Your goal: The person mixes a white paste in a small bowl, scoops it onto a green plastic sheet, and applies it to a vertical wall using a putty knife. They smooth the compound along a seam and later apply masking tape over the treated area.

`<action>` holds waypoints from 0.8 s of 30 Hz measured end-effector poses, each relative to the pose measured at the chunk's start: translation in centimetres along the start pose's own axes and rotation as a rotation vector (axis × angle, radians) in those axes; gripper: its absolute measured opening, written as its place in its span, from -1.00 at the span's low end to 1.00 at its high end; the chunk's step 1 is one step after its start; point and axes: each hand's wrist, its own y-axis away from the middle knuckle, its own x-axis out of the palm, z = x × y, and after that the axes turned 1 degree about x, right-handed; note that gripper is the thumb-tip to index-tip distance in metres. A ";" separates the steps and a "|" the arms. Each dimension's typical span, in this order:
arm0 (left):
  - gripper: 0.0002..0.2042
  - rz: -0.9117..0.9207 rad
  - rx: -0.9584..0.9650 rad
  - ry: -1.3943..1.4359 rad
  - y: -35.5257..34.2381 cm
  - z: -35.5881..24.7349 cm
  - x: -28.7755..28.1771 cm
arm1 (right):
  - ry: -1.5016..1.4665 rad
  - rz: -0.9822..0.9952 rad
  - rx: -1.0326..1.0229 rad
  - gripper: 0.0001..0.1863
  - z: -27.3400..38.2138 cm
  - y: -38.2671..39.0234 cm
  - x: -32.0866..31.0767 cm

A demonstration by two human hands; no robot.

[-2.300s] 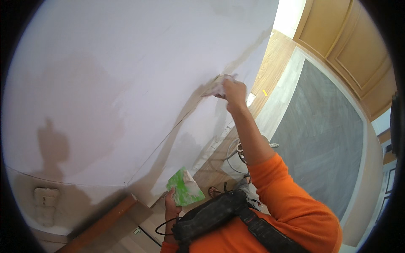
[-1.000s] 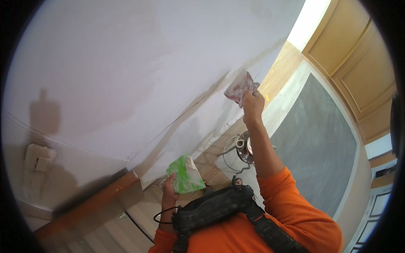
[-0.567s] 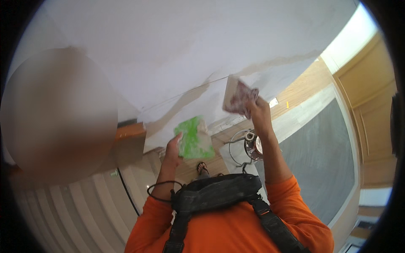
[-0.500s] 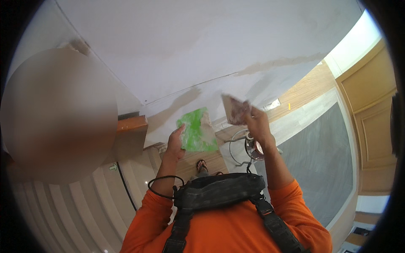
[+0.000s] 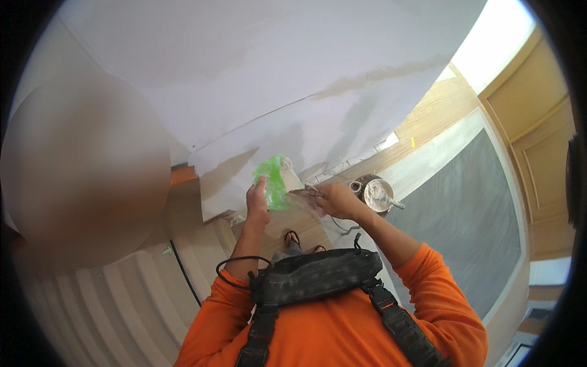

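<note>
From the left hand (image 5: 257, 199), a green board (image 5: 278, 182) extends rightward (scraper (image 5: 310, 194) perhaps touching).

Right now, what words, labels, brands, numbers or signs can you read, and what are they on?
None readable.
Green board in the left hand: no lettering seen.
Scraper in the right hand: too blurred to tell.
Black pouch: no lettering legible.
Pale green marker on the steps: too small to read.
</note>
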 end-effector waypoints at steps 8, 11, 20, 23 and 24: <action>-0.50 0.047 -0.200 -0.004 1.1 0.3 -7.5 | -1.763 -0.509 0.196 -0.76 -3.9 -6.9 0.8; -0.51 0.163 -0.217 0.050 1.4 0.3 -9.1 | -1.654 -0.977 0.180 -0.78 -2.0 -12.6 -2.6; -0.53 0.268 -0.348 0.106 -1.7 -1.7 -15.0 | -1.137 -1.297 0.297 -0.72 5.3 -15.3 -5.3; -0.55 0.267 -0.377 0.073 -3.3 -1.1 -15.9 | -1.262 -1.417 0.328 -0.74 2.8 -15.7 -5.6; -0.55 0.285 -0.406 0.066 -4.0 -0.5 -16.1 | -1.248 -1.444 0.371 -0.74 1.3 -15.9 -5.9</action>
